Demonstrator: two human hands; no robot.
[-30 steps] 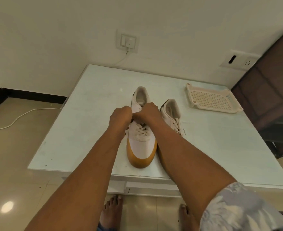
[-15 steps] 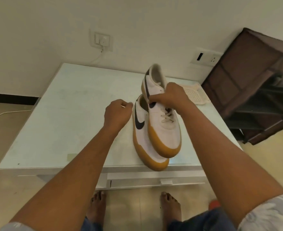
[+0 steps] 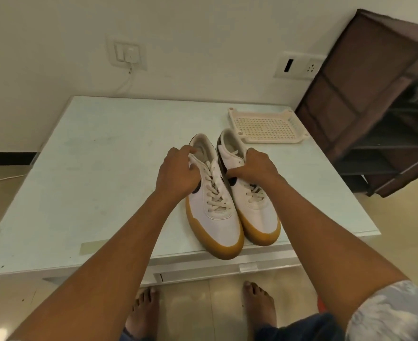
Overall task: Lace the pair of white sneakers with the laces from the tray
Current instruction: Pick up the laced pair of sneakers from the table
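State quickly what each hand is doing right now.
Left hand: grips the left sneaker near its collar.
Right hand: grips the right sneaker, thumb on its inner side.

Both forearms are bare along their whole visible length, and the left hand and right hand are bare too. The right arm wears a short sleeve that ends near the elbow. It is pale grey-white cloth with a soft blue-grey print, possibly floral, though the view is too blurred there to be sure. Lower down are blue trousers with dark hems. The left foot and right foot are bare.
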